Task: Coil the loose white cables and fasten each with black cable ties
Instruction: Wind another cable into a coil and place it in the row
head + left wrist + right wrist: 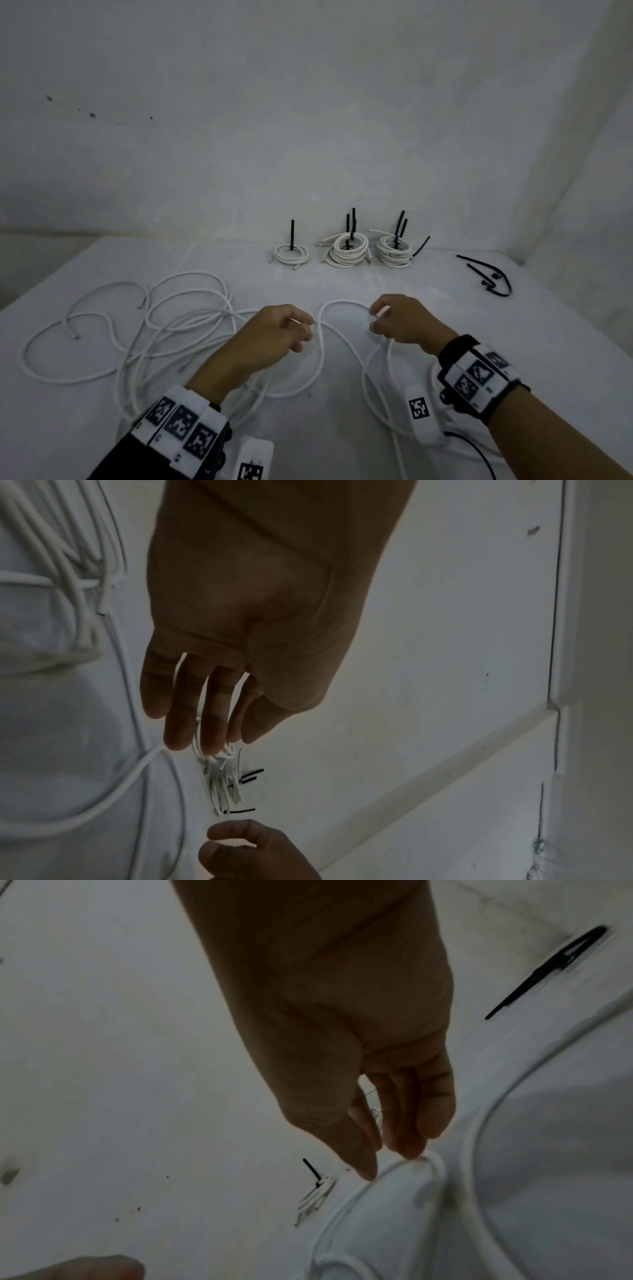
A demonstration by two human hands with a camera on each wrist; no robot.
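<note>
Cable [322, 339]: loose, white, on the table [342, 284] front centre. One arch of it runs side to side between the two hands; long tails trail toward the person and into the tangle [137, 329] at left.

Right hand [404, 323]: fingers curled, pinching the arch's right end. Left hand [274, 337]: fingers curled, closed on the cable at the arch's left foot. Hands near each other, level, both already on the cable; neither has to reach.

Judgement: next loop forms by feeding slack from the left tangle toward the right hand, which looks set to gather the turns.

Loose ties [489, 277] lie beyond the right hand, so the right is nearer. Finished coils [346, 251] at the back.
</note>
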